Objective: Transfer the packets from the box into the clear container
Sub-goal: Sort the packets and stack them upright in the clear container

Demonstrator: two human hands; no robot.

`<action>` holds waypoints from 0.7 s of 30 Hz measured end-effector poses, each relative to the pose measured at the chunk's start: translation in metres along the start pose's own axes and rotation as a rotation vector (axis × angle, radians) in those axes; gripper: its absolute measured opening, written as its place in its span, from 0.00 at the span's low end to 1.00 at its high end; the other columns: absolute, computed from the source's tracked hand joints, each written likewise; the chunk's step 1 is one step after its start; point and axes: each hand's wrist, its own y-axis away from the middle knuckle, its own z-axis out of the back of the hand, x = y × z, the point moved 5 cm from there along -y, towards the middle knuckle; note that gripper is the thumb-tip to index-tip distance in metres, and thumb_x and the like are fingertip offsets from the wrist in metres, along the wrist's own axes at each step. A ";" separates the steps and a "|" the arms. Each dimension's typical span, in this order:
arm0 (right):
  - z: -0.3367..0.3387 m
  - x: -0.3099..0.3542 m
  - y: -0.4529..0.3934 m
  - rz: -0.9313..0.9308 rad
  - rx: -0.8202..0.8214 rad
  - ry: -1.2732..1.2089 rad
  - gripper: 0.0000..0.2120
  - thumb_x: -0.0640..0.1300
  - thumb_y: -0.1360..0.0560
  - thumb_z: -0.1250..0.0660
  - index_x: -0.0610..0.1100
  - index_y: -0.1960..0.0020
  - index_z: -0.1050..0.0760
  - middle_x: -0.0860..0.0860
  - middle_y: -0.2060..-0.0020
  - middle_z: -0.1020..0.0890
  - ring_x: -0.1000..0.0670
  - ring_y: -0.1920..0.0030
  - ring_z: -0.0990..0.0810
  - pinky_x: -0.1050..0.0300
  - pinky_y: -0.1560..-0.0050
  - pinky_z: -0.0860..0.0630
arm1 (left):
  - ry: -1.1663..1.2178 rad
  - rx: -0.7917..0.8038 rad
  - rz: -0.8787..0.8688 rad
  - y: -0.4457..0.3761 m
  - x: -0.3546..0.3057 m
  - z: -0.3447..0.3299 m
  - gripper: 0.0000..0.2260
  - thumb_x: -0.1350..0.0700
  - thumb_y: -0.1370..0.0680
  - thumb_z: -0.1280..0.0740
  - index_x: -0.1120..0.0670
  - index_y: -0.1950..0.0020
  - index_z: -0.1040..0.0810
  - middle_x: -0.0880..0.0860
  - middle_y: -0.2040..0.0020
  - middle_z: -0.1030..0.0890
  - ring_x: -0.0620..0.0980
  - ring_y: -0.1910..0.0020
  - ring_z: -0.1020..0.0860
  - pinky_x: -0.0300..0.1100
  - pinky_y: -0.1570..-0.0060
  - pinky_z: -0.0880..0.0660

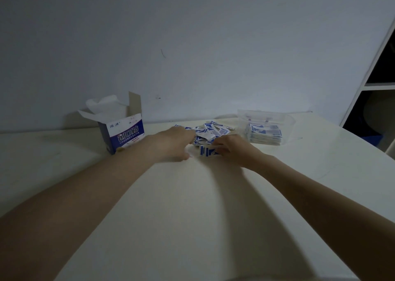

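Note:
A blue and white box (125, 134) stands open at the left back of the table, with white paper sticking out of its top. Several blue and white packets (211, 131) lie in a loose pile at the middle back. My left hand (173, 144) reaches into the pile's left side, fingertips hidden among the packets. Near the pile's front edge, my right hand (229, 148) pinches a small stack of packets (206, 151). The clear container (265, 127) sits to the right and holds several stacked packets.
The white table (192, 206) runs up to a plain wall at the back. A white shelf unit (376, 84) with dark compartments stands at the right edge of the view.

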 end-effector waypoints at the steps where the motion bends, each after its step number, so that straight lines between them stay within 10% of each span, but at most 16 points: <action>1: -0.001 0.001 0.000 -0.005 0.001 -0.005 0.10 0.35 0.25 0.39 0.37 0.47 0.22 0.40 0.53 0.18 0.41 0.52 0.23 0.50 0.51 0.30 | -0.043 -0.025 -0.010 0.002 -0.005 0.000 0.16 0.56 0.25 0.35 0.57 0.39 0.31 0.55 0.44 0.25 0.51 0.53 0.31 0.43 0.57 0.31; 21: -0.006 -0.002 0.000 -0.120 0.021 -0.106 0.08 0.37 0.25 0.37 0.39 0.48 0.22 0.40 0.51 0.19 0.44 0.54 0.25 0.53 0.52 0.28 | -0.169 -0.150 0.036 -0.005 -0.023 -0.001 0.21 0.71 0.27 0.40 0.59 0.35 0.36 0.61 0.44 0.25 0.60 0.46 0.24 0.47 0.57 0.29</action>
